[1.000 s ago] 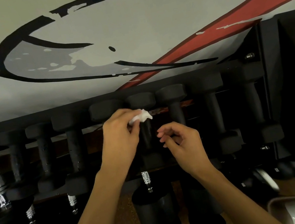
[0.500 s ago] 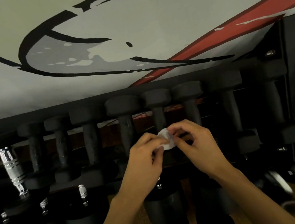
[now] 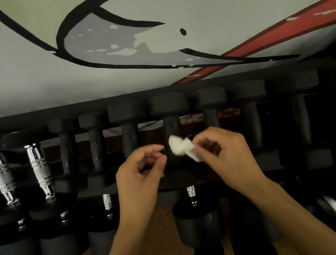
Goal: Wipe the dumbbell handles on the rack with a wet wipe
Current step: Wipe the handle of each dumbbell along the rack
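Note:
A small crumpled white wet wipe (image 3: pixel 181 147) is pinched in my right hand (image 3: pixel 223 153), just in front of the handle of a black dumbbell (image 3: pixel 172 126) in the middle of the rack's upper row. My left hand (image 3: pixel 141 172) is beside the wipe on its left, fingers curled loosely, holding nothing. Several black dumbbells lie side by side across the upper shelf of the dark rack (image 3: pixel 26 118), handles pointing toward me.
Two chrome-handled dumbbells (image 3: pixel 0 175) lie at the left of the rack. Bigger dumbbells with chrome handles (image 3: pixel 191 193) sit on the lower row below my hands. A painted wall with black, grey and red shapes (image 3: pixel 147 41) rises behind the rack. Brown floor lies beneath.
The wipe passed from my left hand, through both hands together, into my right hand alone. My left hand let go and drew slightly left. The view shifted left along the rack.

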Motion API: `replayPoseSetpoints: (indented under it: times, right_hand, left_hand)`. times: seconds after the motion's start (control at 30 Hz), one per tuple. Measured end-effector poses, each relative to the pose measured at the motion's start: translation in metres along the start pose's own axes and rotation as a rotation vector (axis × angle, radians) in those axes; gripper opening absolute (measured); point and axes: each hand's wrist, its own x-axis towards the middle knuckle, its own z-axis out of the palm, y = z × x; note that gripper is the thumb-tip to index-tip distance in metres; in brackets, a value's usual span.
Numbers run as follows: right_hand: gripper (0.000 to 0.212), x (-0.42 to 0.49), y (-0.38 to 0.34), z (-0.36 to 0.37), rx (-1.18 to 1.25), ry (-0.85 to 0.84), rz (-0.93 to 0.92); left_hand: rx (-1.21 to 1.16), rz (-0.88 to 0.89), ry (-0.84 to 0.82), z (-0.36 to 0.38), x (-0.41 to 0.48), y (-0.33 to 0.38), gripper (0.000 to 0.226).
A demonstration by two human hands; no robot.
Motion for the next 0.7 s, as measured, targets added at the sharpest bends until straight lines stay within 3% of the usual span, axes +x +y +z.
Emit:
replayPoseSetpoints:
  times: [0.17, 0.33, 0.7]
  right_hand:
    - [0.014, 0.044, 0.005, 0.023, -0.132, 0.127, -0.051]
    - [0.025, 0.049, 0.008, 0.032, -0.162, 0.047, -0.128]
    - [0.021, 0.047, 0.016, 0.032, -0.226, -0.068, -0.230]
  left_hand:
    - [0.104, 0.022, 0.032, -0.005, 0.025, -0.006, 0.030]
    - [0.197, 0.100, -0.056, 0.005, 0.027, -0.012, 0.046]
    - [0.143, 0.064, -0.046, 0.010, 0.015, -0.015, 0.041]
